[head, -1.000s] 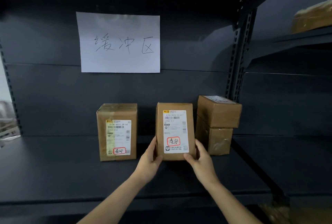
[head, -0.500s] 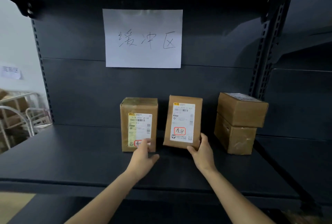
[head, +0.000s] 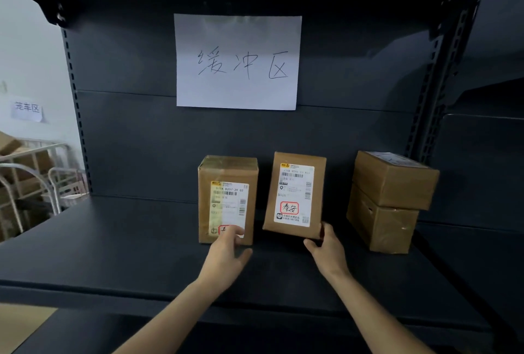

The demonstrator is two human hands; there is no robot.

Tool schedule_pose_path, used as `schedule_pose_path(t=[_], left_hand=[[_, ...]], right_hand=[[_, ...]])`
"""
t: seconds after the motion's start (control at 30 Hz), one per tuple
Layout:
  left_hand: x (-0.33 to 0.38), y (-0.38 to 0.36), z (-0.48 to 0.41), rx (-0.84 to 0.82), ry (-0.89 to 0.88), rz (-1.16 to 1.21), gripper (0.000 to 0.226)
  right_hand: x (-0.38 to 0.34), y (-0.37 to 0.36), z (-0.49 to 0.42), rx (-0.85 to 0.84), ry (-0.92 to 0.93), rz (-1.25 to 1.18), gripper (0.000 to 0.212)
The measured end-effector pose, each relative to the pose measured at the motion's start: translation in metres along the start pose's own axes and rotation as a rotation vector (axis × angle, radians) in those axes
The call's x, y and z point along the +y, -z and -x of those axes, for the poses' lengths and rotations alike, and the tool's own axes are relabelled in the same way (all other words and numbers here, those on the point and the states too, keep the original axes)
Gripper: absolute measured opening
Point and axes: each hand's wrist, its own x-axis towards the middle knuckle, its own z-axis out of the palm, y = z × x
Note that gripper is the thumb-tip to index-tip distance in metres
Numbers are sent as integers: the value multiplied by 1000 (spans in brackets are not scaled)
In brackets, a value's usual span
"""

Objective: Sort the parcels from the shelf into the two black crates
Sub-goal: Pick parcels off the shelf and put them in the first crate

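Right hand point(head: 326, 245) fingers clamp the tilted middle parcel point(head: 295, 194) at its lower right corner. Left hand point(head: 226, 251) fingers, straight, touch the left parcel point(head: 226, 172) low. Shelf point(head: 113, 240) lies open leftward.

pale wall point(head: 34, 41) left, paper notice point(head: 27, 110) on it, metal carts point(head: 34, 177).

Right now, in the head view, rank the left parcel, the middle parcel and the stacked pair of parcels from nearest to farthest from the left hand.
1. Left parcel: the left hand touches its lower front.
2. Middle parcel: just to the right, held by the right hand.
3. Stacked pair: farthest right on the shelf.
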Motion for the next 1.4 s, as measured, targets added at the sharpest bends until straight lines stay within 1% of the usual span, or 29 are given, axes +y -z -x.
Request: schedule_pose_path(t=[0.1,0.23,0.37,0.43,0.5,0.57,0.7,0.83,0.97,1.1,1.17,1.2,1.3,1.33,1.4], left_hand=[[8,-9,-5,-13,-14,-13,42],[23,-26,-10,-46,-62,-23,66],[39,-43,-23,-64,-64,-1,80],[45,-49,-30,-75,-18,70,80],[47,-54,-34,-70,17,105,74],[44,-58,-32,-67,30,87,71],[36,-65,-26,-107,38,97,65],[30,-66,-29,-155,88,74,67],[27,-63,-32,-206,83,57,58],[26,-54,-24,-233,60,5,68],[20,-42,-15,-202,12,-53,68],[15,-34,-9,-163,-37,-93,65],[-6,-3,4,18,-172,-258,48],[-15,8,5,80,-189,-327,44],[-32,30,-1,161,-164,-467,45]], right_hand=[[0,4,0,-11,-4,-6,69],[-4,11,-2,1,8,-47,79],[-11,15,-8,2,40,-59,78],[-13,16,-12,-21,52,-65,73],[-10,15,-13,-50,66,-65,64],[-3,13,-10,-55,68,-72,57],[13,10,-7,-10,48,-47,51],[16,3,-14,-4,44,34,41],[16,-2,-19,-15,23,100,38],[17,0,-21,-28,21,90,47],[17,0,-22,-33,39,67,52],[17,1,-22,-32,49,53,54],[17,1,-25,-40,71,34,63],[17,1,-27,-48,74,28,67],[17,-1,-31,-68,76,4,72]])
